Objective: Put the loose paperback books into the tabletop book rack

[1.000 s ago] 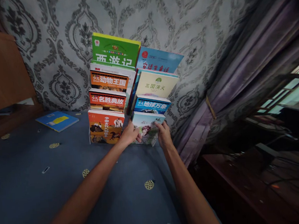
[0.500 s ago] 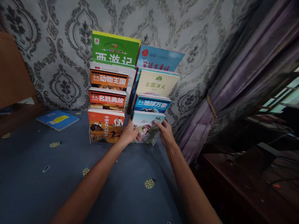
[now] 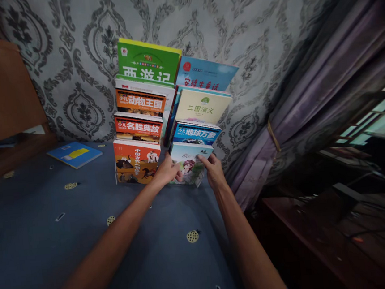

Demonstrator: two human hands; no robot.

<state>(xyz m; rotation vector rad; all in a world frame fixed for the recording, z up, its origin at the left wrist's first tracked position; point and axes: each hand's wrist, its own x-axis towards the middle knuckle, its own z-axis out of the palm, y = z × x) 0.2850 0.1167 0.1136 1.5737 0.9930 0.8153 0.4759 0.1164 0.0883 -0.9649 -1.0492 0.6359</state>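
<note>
Both hands grip the light-blue picture-covered book (image 3: 188, 167) at the front right of a tiered group of upright books. My left hand (image 3: 168, 170) is closed on its left edge, fingers partly hidden. Against its right edge, my right hand (image 3: 212, 167) pinches near the top corner, thumb on the cover. Behind it rise a blue book (image 3: 196, 134), a cream book (image 3: 204, 106) and a pale blue book (image 3: 206, 73). In the left column stand an orange-red book (image 3: 136, 160), two orange-titled books (image 3: 139, 127) and a tall green book (image 3: 149, 60).
A blue book (image 3: 75, 154) lies flat on the dark blue patterned cloth (image 3: 93, 202) at the left. Patterned wallpaper (image 3: 84, 100) backs the books. A brown wooden cabinet (image 3: 2, 89) stands left; a purple tied curtain (image 3: 258, 165) and a dark reddish table (image 3: 297, 229) are right.
Almost nothing differs. Both hands keep the same hold on the light-blue book, and the view has shifted very slightly.
</note>
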